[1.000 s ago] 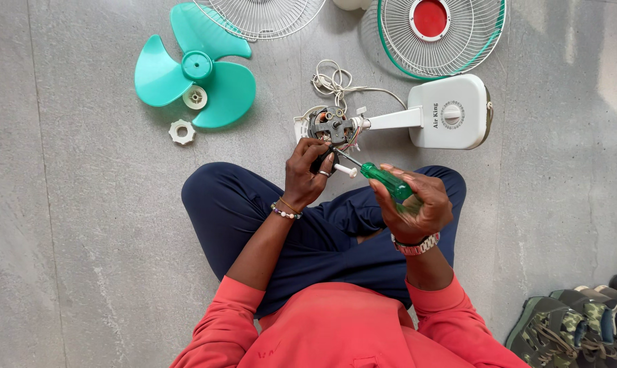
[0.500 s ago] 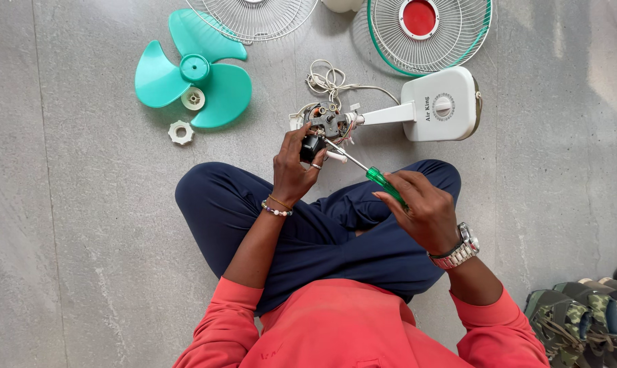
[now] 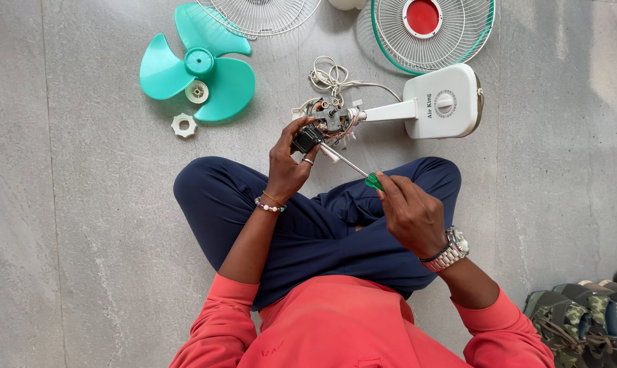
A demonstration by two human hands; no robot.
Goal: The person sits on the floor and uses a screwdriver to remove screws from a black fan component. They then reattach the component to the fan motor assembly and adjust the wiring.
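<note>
Green-handled steel screwdriver (image 3: 355, 169) is clenched in the right hand (image 3: 409, 212), tip at the exposed fan motor (image 3: 330, 119) lying on the grey floor (image 3: 83, 238) beyond the knees. The left hand (image 3: 289, 163) pinches a small black part (image 3: 307, 140) beside it. A slipping tip could jab those fingers or nick the wires.

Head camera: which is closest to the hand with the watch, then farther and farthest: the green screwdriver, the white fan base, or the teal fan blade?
From the right hand:
1. Green screwdriver, held in that hand.
2. White fan base, on the floor ahead of it.
3. Teal fan blade, far across on the left.
</note>
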